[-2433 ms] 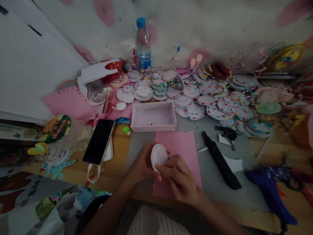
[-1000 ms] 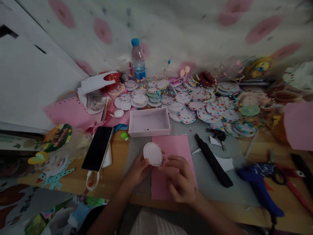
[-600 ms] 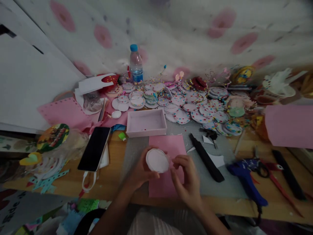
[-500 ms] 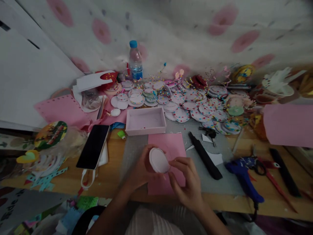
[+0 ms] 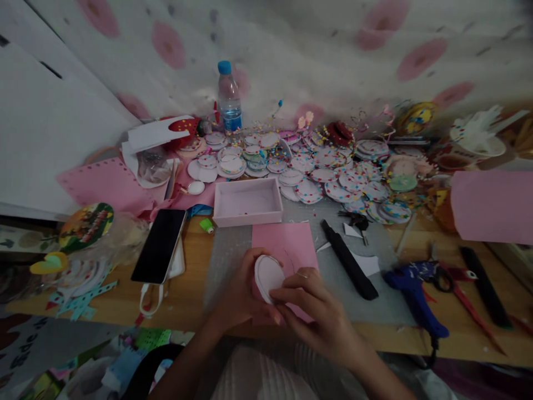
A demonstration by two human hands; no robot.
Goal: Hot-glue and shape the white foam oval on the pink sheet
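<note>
A small round white disc with a raised rim is held tilted above a pink sheet. My left hand is closed around its left and lower edge. At the lower right edge, the fingertips of my right hand pinch together against the disc; anything small between them is hidden. A thin curved line, perhaps a thread, shows over the pink sheet just beyond the disc. Behind the sheet stands an open pale pink box.
Piled discs with coloured beads fill the back, near a water bottle. A phone with a white cable lies left. To the right are a folded black umbrella-like object, keys and a blue glue gun.
My right hand has shifted left and down along the disc's rim, its fingers now nearer the bottom edge. My left hand keeps its hold, and the view has tilted slightly.
</note>
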